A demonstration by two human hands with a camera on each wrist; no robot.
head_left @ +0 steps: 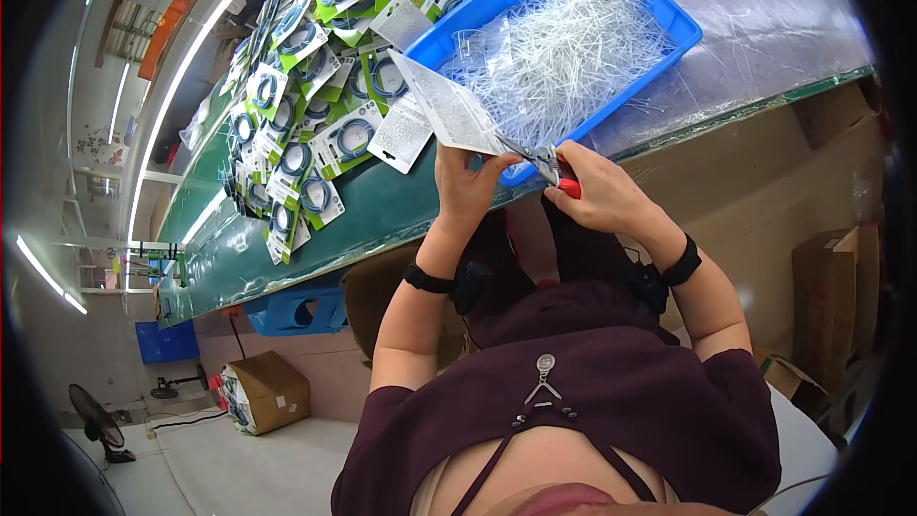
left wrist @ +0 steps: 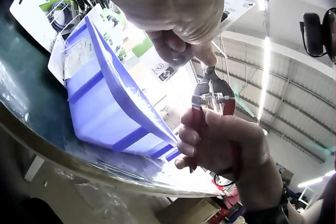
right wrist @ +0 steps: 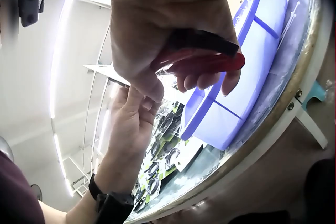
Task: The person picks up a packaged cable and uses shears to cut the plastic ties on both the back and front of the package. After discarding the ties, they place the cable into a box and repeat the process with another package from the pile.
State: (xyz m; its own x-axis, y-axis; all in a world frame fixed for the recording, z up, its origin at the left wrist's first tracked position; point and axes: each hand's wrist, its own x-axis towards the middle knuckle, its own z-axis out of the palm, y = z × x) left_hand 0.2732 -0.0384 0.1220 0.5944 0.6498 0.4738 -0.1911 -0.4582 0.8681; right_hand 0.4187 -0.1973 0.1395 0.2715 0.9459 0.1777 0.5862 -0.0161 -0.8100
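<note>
The left hand (head_left: 465,193) pinches the lower edge of a white-backed card (head_left: 449,107), held tilted beside the blue tray. Red-handled pliers or cutters (head_left: 546,164) are gripped in the right hand (head_left: 607,193), their jaws at the card's lower right corner. In the left wrist view the right hand (left wrist: 226,142) wraps round the red handles (left wrist: 229,153), and the left hand (left wrist: 173,8) has its fingertips at the tool's tip. The right wrist view shows the right hand (right wrist: 173,29) round the red handles (right wrist: 205,64), close to the left hand (right wrist: 128,129).
A blue tray (head_left: 626,100) filled with thin clear strips stands on the green-edged table (head_left: 368,193). Left of it lies a heap of carded cable coils (head_left: 296,158). Cardboard boxes (head_left: 823,311) stand below at the right; a blue stool (head_left: 301,311) is under the table.
</note>
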